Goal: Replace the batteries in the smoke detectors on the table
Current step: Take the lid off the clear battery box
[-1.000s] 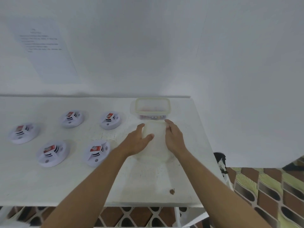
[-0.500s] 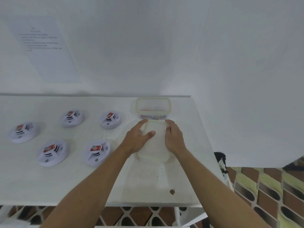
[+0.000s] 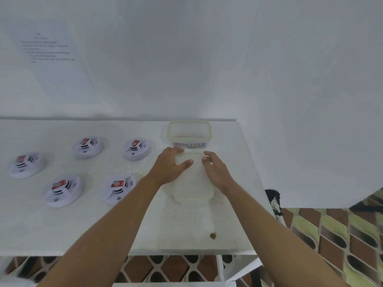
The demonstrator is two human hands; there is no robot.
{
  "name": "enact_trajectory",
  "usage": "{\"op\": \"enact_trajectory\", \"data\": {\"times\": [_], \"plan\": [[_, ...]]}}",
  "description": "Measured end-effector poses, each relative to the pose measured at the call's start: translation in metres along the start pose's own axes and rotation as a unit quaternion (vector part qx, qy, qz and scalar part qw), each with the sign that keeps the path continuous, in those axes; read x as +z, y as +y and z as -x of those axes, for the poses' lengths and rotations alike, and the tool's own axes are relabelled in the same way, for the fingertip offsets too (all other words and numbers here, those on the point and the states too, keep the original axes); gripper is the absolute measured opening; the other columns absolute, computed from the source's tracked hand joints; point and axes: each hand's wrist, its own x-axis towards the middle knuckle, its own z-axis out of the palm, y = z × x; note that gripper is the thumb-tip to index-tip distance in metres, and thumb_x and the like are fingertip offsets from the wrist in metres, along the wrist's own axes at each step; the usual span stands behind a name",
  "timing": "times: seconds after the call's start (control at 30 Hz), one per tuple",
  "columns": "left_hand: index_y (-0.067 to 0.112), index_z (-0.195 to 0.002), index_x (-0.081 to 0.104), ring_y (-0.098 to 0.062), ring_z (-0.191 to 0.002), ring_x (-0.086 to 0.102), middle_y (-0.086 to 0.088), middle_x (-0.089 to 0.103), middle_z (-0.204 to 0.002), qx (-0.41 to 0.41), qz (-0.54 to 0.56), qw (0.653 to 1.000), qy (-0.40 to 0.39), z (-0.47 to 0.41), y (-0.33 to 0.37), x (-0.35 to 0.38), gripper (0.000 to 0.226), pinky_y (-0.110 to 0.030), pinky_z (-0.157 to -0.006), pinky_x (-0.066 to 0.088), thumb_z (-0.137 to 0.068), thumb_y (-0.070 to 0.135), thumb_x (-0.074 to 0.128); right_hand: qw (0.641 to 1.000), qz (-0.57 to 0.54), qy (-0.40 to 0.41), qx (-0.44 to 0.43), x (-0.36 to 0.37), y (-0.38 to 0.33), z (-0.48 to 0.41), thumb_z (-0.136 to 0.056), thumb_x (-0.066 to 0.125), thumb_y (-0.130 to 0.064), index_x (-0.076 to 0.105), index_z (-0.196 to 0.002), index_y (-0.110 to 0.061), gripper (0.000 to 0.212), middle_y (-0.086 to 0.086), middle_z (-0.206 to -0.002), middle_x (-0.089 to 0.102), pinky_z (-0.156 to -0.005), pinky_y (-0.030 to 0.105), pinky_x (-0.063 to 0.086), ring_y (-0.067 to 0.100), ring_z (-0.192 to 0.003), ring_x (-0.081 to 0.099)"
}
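Observation:
Several white round smoke detectors lie on the white table (image 3: 62,228), each with a red-labelled battery showing; the closest to my hands are one (image 3: 120,188) at the front and one (image 3: 136,149) behind it. A clear plastic container (image 3: 189,133) holding batteries stands open at the back right. Its translucent lid (image 3: 193,183) lies flat on the table just in front of it. My left hand (image 3: 170,164) hovers over the lid's far left corner with fingers relaxed. My right hand (image 3: 215,168) is over the lid's right edge, fingers loose and slightly blurred.
A printed sheet (image 3: 51,59) hangs on the white wall at the left. A small brown speck (image 3: 213,235) lies near the table's front edge. The table's right edge drops to a patterned floor (image 3: 342,235). More detectors (image 3: 26,164) sit at the far left.
Both hands have slid forward along the lid toward the container, and their fingers have loosened from its sides. The lid stays flat on the table.

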Motion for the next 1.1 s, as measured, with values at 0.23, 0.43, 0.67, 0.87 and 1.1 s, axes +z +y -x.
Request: {"op": "enact_trajectory", "data": {"times": [0.23, 0.43, 0.67, 0.87, 1.1], "plan": [[0.007, -0.099, 0.054, -0.028, -0.088, 0.059, -0.007, 0.059, -0.098, -0.164, -0.064, 0.968, 0.178, 0.014, -0.003, 0.01, 0.073, -0.035, -0.069, 0.042, -0.072, 0.074, 0.062, 0.998, -0.001, 0.067, -0.004, -0.007, 0.005, 0.016, -0.102, 0.048, -0.029, 0.053, -0.135, -0.021, 0.035, -0.005, -0.127, 0.056, -0.097, 0.032, 0.045, 0.014, -0.111, 0.053], [0.014, -0.132, 0.044, -0.03, -0.12, 0.052, -0.011, 0.054, -0.129, -0.135, 0.012, 0.989, 0.06, 0.011, -0.01, 0.005, 0.077, -0.041, -0.094, 0.044, -0.079, 0.067, 0.061, 0.992, 0.065, 0.11, -0.021, 0.007, 0.007, 0.009, -0.102, 0.046, -0.035, 0.053, -0.129, -0.023, 0.031, -0.003, -0.128, 0.053, -0.087, 0.029, 0.039, 0.011, -0.102, 0.051], [0.029, -0.146, 0.039, -0.024, -0.13, 0.046, -0.003, 0.049, -0.145, -0.06, 0.025, 0.998, -0.006, 0.006, -0.014, -0.005, 0.064, -0.039, -0.104, 0.038, -0.09, 0.06, 0.052, 0.991, 0.072, 0.103, -0.041, 0.006, 0.013, 0.0, -0.101, 0.049, -0.037, 0.056, -0.121, -0.023, 0.026, -0.004, -0.12, 0.06, -0.087, 0.03, 0.044, 0.016, -0.107, 0.057], [0.031, -0.136, 0.043, -0.02, -0.105, 0.054, -0.003, 0.056, -0.127, -0.082, 0.077, 0.994, -0.014, 0.004, -0.015, -0.003, 0.054, -0.031, -0.082, 0.044, -0.09, 0.055, 0.058, 0.99, 0.068, 0.11, -0.048, 0.006, 0.013, 0.0, -0.1, 0.051, -0.036, 0.058, -0.118, -0.023, 0.023, -0.006, -0.117, 0.062, -0.088, 0.03, 0.047, 0.014, -0.104, 0.058], [0.043, -0.126, 0.049, -0.022, -0.116, 0.053, 0.002, 0.054, -0.131, -0.09, 0.1, 0.991, -0.021, -0.002, -0.025, -0.005, 0.052, -0.04, -0.095, 0.048, -0.081, 0.064, 0.063, 0.99, 0.071, 0.109, -0.052, 0.006, 0.013, 0.0, -0.1, 0.051, -0.036, 0.058, -0.119, -0.022, 0.025, -0.004, -0.118, 0.062, -0.086, 0.03, 0.045, 0.015, -0.104, 0.057]]}}
